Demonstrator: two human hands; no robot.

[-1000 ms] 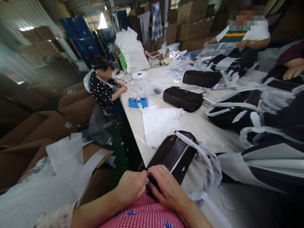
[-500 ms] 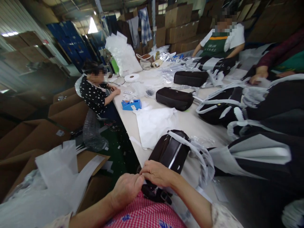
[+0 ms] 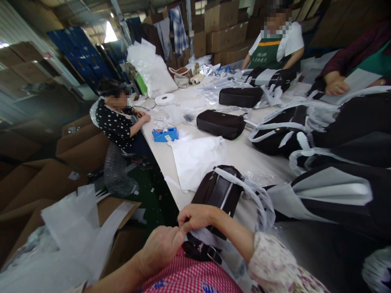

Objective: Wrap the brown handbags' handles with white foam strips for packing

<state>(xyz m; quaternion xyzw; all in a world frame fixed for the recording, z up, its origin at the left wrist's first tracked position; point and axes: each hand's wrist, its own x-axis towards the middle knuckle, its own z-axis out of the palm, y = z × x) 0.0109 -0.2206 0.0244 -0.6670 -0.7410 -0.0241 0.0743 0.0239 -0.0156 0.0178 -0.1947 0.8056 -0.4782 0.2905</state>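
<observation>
No lettering we can read; our left hand [image 3: 161,246] and right hand [image 3: 195,216], raised a little since half a second ago, pinch together at the near end of the brown bag [image 3: 218,195] on the table edge [image 3: 171,183], white cloth [image 3: 195,158] beyond it, black bags [image 3: 220,124] further off.

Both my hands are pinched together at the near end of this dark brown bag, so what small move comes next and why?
Probably draw the white wrapping a little further over the dark brown bag. The left hand and right hand pinch together at its near end, where the black strap buckle lies uncovered.
</observation>
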